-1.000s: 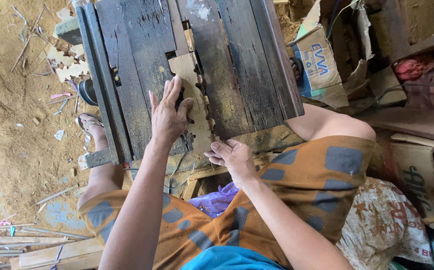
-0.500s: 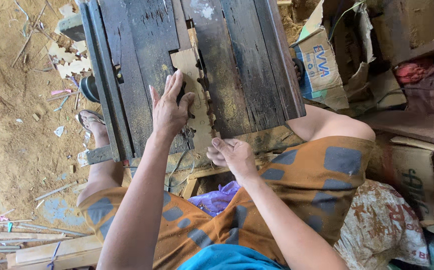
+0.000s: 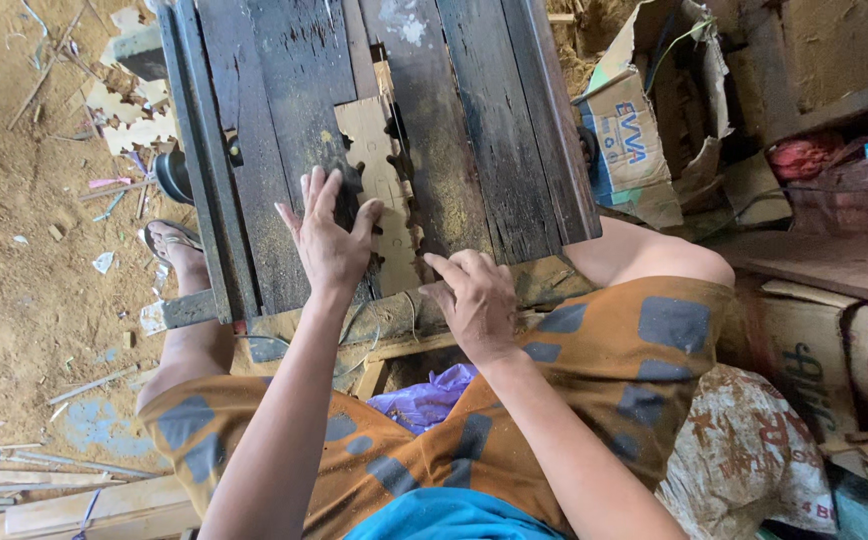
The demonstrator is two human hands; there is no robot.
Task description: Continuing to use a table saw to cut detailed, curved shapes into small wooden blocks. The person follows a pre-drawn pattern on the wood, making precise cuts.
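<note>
Grip: left hand [image 3: 332,238] flat, fingers spread, pressing a thin notched board [image 3: 382,190] on the dark surface [image 3: 284,90] — light, stiff, probably brittle; right hand [image 3: 476,298] loosely curled at its near edge, holding nothing.

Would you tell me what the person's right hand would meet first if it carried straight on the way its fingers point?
The right hand points up-left along the dark wooden table. It would probably first meet the pale notched board that the left hand presses down; depth is uncertain.
</note>
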